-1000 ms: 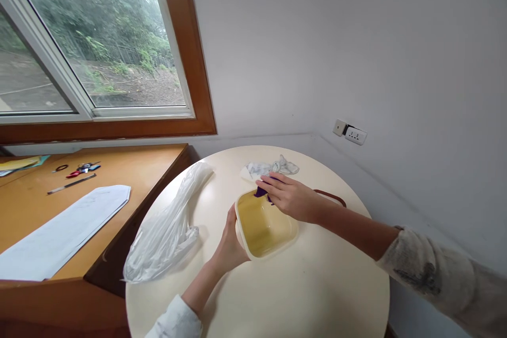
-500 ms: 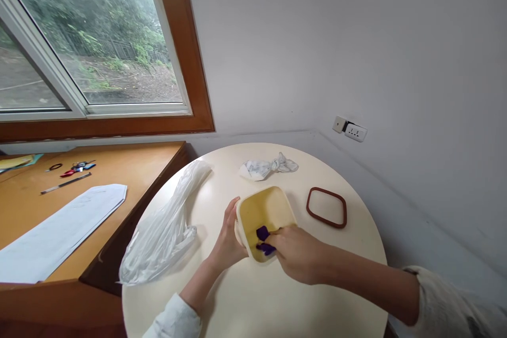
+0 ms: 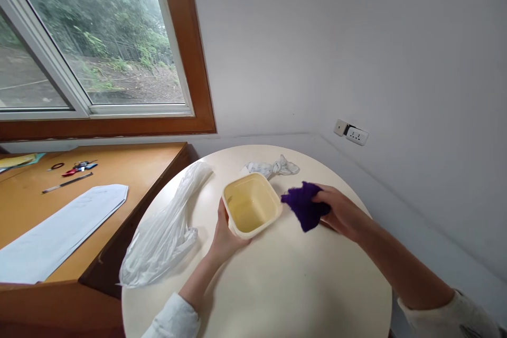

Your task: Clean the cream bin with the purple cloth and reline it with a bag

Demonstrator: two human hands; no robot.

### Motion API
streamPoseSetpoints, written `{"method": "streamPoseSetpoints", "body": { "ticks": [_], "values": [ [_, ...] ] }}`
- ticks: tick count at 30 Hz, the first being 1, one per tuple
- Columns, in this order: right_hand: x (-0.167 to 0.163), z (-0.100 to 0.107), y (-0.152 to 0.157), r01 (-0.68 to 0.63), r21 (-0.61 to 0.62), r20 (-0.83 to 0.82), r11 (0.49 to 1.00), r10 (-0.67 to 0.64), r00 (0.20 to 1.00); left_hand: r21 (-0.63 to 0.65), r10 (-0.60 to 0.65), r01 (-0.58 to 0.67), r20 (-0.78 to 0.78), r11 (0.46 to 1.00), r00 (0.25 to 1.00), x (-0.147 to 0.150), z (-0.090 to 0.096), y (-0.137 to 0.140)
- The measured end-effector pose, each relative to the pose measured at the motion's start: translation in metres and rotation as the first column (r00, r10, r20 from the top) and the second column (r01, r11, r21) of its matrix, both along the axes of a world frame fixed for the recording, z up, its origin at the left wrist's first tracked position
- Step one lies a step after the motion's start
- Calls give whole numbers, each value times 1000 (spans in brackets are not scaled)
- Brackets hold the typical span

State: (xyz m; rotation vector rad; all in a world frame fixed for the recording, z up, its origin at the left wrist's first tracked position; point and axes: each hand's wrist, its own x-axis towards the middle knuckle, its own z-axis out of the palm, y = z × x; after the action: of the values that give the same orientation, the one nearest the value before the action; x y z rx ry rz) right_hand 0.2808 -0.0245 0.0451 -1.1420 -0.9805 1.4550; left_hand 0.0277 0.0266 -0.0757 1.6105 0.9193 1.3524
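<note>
Cloth, deep purple and crumpled, pinched in the fingers of the right hand above a round table, just beside a pale yellow container gripped from its near left side by the left hand, open top tilted toward the camera. Behind the container, a knotted plastic bag; to the left on the tabletop, a long, rumpled white bag. On the wooden desk alongside, white paper and a pen.

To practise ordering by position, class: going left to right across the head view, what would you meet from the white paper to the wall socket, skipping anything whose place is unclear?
White paper → translucent plastic bag → pale-yellow square container → purple cloth → wall socket
</note>
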Motion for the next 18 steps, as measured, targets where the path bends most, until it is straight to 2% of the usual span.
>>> {"method": "streamPoseSetpoints", "body": {
  "ticks": [4,7,10,12,14,16,18],
  "values": [
    [39,-35,17,207,-72,-95,976,-213,972,-13,-41,41,-29,999,999,0,2,6],
    [60,-64,26,359,-87,-118,929,-368,922,-26,-54,54,-34,998,998,0,2,12],
    [75,-89,30,480,12,92,877,-479,873,-25,-73,72,-41,997,996,1,1,22],
    [82,-100,31,515,108,270,851,-523,808,-33,-80,79,-35,996,996,1,0,30],
    [85,-108,31,535,183,378,825,-562,736,-41,-80,78,-31,996,996,1,-1,37],
    [83,-116,28,539,249,427,805,-590,685,-55,-74,71,-43,996,996,0,-2,43],
    [75,-125,22,460,322,504,827,-561,657,-70,-55,50,-72,996,996,-2,-3,45]
  ]
}}
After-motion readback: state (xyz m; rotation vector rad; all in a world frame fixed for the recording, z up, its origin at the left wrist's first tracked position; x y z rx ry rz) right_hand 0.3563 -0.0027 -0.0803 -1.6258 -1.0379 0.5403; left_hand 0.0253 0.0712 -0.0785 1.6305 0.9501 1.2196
